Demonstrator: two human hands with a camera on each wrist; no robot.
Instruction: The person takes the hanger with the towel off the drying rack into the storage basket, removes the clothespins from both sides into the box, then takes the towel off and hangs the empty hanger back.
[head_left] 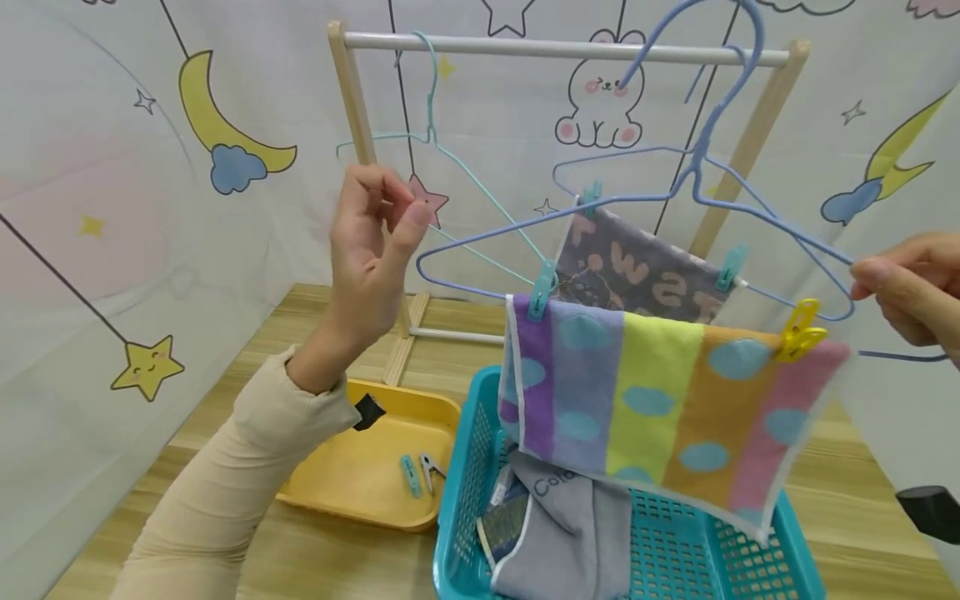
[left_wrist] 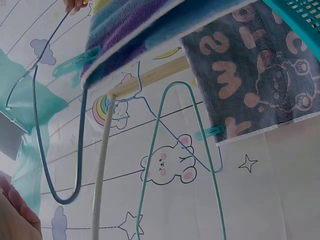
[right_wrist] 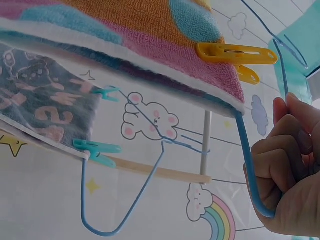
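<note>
My right hand [head_left: 918, 287] pinches the right corner of a blue hanger [head_left: 600, 202]; in the right wrist view its fingers curl by the wire. A striped, dotted towel [head_left: 652, 400] hangs over the hanger's lower bar. At its left end is a teal clothespin [head_left: 542, 290], and at its right end a yellow clothespin [head_left: 801, 332]. Left of the hanger, my left hand [head_left: 371, 250] is raised with loosely bent fingers and holds nothing visible. The left wrist view catches only part of that left hand [left_wrist: 17, 212] at the lower left edge.
Behind, a rack [head_left: 562, 46] carries a mint hanger [head_left: 480, 187] and another blue hanger with a grey patterned towel [head_left: 637, 267]. Below stand a teal basket [head_left: 457, 500] holding grey cloth [head_left: 570, 533] and a yellow tray [head_left: 352, 467] with a teal clothespin [head_left: 410, 477] and a pale one [head_left: 429, 473].
</note>
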